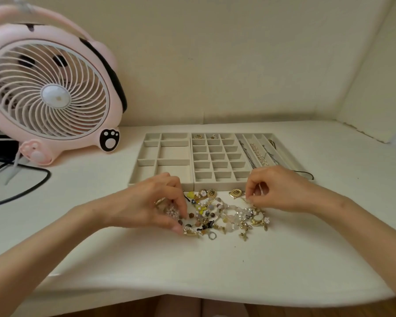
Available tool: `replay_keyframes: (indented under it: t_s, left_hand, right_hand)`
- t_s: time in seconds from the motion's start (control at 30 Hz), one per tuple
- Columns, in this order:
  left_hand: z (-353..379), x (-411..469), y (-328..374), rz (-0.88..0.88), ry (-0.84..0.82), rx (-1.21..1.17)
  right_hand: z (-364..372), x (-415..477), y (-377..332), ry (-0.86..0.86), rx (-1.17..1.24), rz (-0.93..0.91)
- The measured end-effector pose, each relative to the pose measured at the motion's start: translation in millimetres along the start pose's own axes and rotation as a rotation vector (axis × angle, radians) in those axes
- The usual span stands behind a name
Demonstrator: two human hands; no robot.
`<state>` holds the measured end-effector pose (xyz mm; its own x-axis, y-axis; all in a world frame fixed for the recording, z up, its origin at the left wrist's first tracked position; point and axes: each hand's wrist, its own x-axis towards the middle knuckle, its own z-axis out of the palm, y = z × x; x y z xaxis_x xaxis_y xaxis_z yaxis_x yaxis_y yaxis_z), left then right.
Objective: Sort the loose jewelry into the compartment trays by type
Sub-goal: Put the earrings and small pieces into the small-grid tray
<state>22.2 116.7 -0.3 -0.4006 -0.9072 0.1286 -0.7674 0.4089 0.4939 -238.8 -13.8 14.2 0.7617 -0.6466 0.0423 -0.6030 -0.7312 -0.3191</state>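
Three compartment trays (173,154) at back of table (215,271), mostly bare. Tangled jewelry pile (224,213) just before them. Left hand (144,202) curled round sparkly piece (170,211) at pile's left; right hand (281,191) pinching thin gold piece (249,199) at pile's right. Risk: lifting a snagged piece, dragging beads along, scattering them.

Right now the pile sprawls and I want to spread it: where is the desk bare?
Bare desk lies between pile and near edge, between fan and trays, and right of the trays. Crowded: the strip from pile to trays, where left hand and right hand pinch pieces.
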Motion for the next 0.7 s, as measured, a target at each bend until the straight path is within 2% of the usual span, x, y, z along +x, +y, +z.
replay_keyframes:
  t_s: [0.13,0.37,0.5,0.7]
  left_hand:
    - [12.4,0.8,3.4,0.044,-0.008,0.039]
    - [6.1,3.0,1.9,0.048,0.018,0.017]
    - [-7.3,17.9,-2.2,-0.011,0.217,-0.034]
    - [-20.3,53.6,-23.0,-0.227,0.545,-0.062]
  right_hand:
    - [-5.8,-1.9,1.8,-0.007,0.341,0.054]
    - [-12.1,2.1,8.5,0.004,0.495,0.054]
    - [-17.6,20.8,9.5,0.036,0.536,0.047]
    - [-19.9,88.0,5.8,0.2,0.537,0.071]
